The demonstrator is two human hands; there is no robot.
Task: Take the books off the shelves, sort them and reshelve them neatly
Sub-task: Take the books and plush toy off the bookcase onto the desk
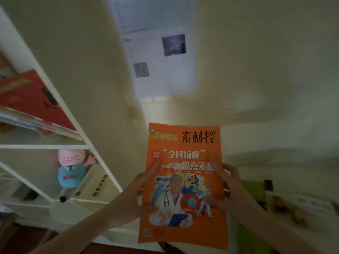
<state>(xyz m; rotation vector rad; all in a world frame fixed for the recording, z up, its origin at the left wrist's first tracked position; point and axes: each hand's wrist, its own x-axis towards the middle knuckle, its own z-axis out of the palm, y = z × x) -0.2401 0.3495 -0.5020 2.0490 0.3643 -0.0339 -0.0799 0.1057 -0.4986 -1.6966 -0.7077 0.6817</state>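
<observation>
Between the two hands, held up in front of the person, is the orange magazine (183,180), cover facing them. The left hand (140,196) grips its left edge, thumb lying up across the cover. The right hand (231,184) grips the right edge, with its thumb and one finger spread on the printed picture. Neither hand is free.

The magazine's long axis runs straight up and away from the wrists. Its title end is farthest from them, and the bottom edge hangs below both palms, so it reads upright to the holder.

The white shelf unit (60,99) stands off to the left of the left hand, which is the nearer one to it. A red book (34,99) leans at a slant in a bay above hand level, and a small doll (71,171) sits in the bay level with the left hand. To the right of the right hand, lower down, a green book (253,191) lies flat among other blurred covers.

My guess is the magazine is being looked over for sorting. Shelving it would mean swinging it left; adding it to the flat pile, right.
</observation>
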